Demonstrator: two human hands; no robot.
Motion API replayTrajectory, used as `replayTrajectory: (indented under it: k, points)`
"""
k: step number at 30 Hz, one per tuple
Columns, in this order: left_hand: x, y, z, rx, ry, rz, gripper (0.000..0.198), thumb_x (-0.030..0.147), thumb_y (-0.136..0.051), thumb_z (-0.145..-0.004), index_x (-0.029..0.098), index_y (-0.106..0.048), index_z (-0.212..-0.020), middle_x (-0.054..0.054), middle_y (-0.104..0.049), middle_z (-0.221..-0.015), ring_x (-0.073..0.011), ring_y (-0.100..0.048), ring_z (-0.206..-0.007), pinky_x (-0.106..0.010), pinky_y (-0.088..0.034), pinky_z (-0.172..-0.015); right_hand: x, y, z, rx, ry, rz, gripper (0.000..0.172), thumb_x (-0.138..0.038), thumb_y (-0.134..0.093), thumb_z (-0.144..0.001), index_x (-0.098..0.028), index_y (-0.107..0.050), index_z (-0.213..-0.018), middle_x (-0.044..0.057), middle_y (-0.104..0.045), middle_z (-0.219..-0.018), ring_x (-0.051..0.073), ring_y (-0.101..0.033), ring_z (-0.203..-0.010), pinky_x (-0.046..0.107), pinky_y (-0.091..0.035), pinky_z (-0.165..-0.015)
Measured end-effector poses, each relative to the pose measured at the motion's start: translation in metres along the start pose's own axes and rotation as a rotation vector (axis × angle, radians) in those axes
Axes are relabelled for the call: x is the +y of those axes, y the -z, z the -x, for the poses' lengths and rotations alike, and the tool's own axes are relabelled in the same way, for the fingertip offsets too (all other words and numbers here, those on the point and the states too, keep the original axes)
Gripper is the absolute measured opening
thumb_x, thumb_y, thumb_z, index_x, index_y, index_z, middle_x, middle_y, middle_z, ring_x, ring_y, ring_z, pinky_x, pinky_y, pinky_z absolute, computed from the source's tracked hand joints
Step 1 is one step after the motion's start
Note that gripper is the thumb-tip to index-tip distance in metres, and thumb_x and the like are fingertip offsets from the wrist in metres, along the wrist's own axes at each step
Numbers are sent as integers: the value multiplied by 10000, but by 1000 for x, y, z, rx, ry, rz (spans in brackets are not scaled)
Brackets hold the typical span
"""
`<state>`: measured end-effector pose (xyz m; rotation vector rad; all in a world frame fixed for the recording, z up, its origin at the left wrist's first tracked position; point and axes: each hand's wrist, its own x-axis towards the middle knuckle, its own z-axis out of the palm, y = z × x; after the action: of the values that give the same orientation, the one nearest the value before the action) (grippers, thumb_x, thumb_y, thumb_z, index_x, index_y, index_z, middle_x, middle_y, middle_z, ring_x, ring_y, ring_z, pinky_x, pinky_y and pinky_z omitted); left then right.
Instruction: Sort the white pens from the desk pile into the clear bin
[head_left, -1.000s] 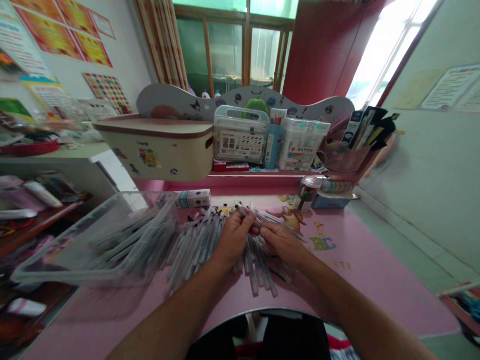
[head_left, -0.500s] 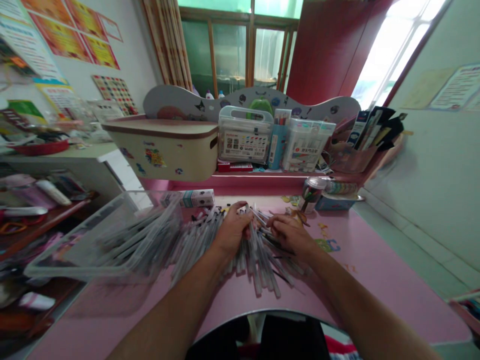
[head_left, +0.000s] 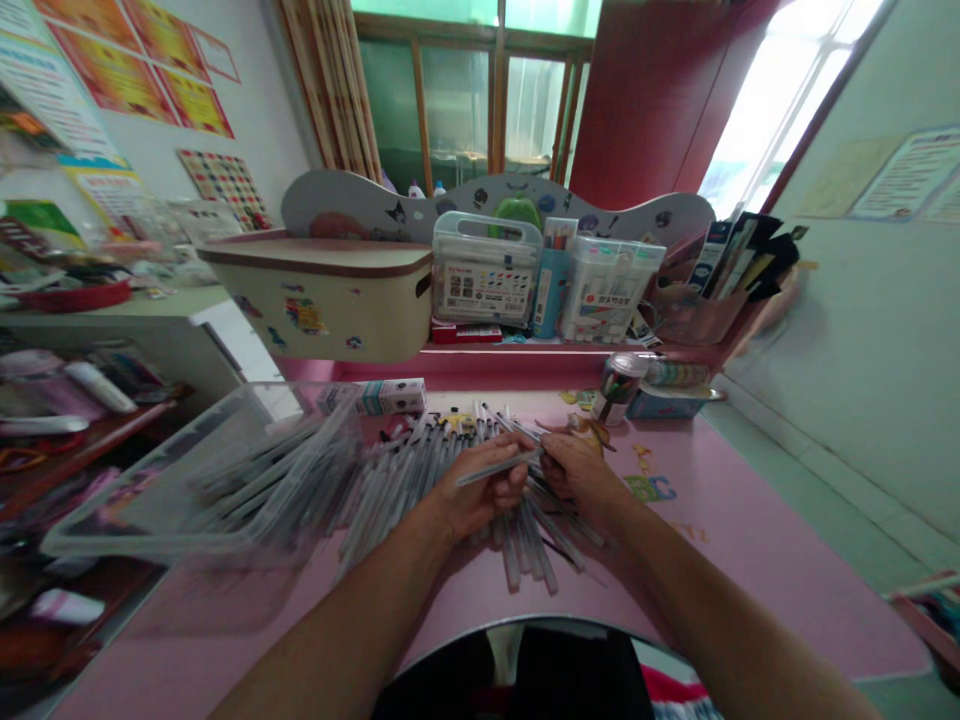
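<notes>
A big heap of slim grey-white pens (head_left: 405, 480) lies spread over the pink desk (head_left: 750, 560). My left hand (head_left: 472, 495) is curled around one pen (head_left: 499, 466), holding it level just above the heap. My right hand (head_left: 574, 470) pinches the right end of that same pen. Both hands hover over the right side of the heap.
A clear plastic box (head_left: 217, 480) tipped on its side at the left holds more pens. Behind stand a cream storage bin (head_left: 322, 295), marker cases (head_left: 487, 265), a small carton (head_left: 379, 396) and a round tin (head_left: 616, 385). Cluttered shelves fill the left.
My left hand went from lying on the heap to lifting a single pen. My right hand moved in and took the pen's other end.
</notes>
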<state>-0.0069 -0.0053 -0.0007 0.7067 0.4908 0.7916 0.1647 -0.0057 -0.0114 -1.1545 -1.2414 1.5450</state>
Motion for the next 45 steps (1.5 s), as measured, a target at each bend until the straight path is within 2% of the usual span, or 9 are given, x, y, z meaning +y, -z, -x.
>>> replayTrajectory:
  k: [5,9,15,19,21,28,35,41,45]
  points:
    - [-3,-4,-2,157,-204,-150,336,123,-705,-652,166,-686,-985,-27,-658,-798,-96,-577,-621,-188,-457,-546,-3,0,-7,164,-89,-173,416,-560,-603,-759,-213,-426,-613,-111,-299,-409,36,-183,-324,177,-128,-321]
    - [-5,-3,-5,301,-346,-355,244,292,-745,-733,163,-724,-938,-61,-700,-907,-150,-647,-793,-214,-514,-601,-3,0,-7,157,-68,-160,390,-536,-616,-750,-210,-435,-636,-108,-333,-430,30,-197,-323,172,-132,-321]
    - [-4,2,-12,411,-343,-165,272,364,-794,-732,128,-708,-836,-60,-726,-794,-139,-699,-722,-226,-569,-677,-5,-2,-2,71,62,-185,328,-343,-712,-645,-230,-491,-859,-132,-364,-497,46,-205,-361,169,-147,-342]
    - [-3,2,-12,420,-337,-139,216,314,-770,-775,116,-702,-830,-64,-731,-778,-131,-709,-702,-211,-580,-670,1,1,-3,141,54,-77,264,-462,-617,-780,-219,-516,-796,-99,-369,-507,59,-222,-370,193,-132,-353]
    - [-3,2,-12,424,-339,-145,209,304,-766,-782,111,-701,-829,-71,-735,-783,-130,-710,-698,-208,-582,-665,5,2,-5,167,73,36,373,-537,-544,-841,-211,-475,-673,-77,-366,-486,67,-259,-375,209,-147,-357]
    - [-3,5,-14,435,-338,-148,196,291,-739,-807,99,-702,-819,-83,-737,-768,-135,-714,-686,-196,-582,-639,3,1,-6,93,52,-114,253,-358,-648,-692,-239,-499,-859,-130,-330,-484,58,-187,-351,188,-122,-346]
    - [-4,6,-14,416,-338,-158,165,261,-726,-811,96,-713,-810,-78,-739,-749,-133,-709,-651,-197,-586,-628,2,2,-4,128,85,52,307,-455,-594,-801,-221,-461,-655,-73,-368,-470,73,-264,-373,227,-131,-356]
    - [-3,7,-14,424,-338,-150,160,257,-707,-826,97,-719,-823,-78,-741,-744,-133,-712,-654,-190,-583,-625,-1,-2,0,92,51,-104,239,-418,-625,-768,-247,-514,-893,-118,-342,-501,66,-184,-372,203,-104,-368]
    - [-5,9,-16,412,-344,-159,156,252,-719,-814,96,-720,-815,-78,-739,-740,-130,-708,-646,-191,-584,-626,2,0,-2,98,62,24,325,-508,-565,-835,-218,-489,-708,-75,-384,-492,73,-255,-380,225,-122,-367]
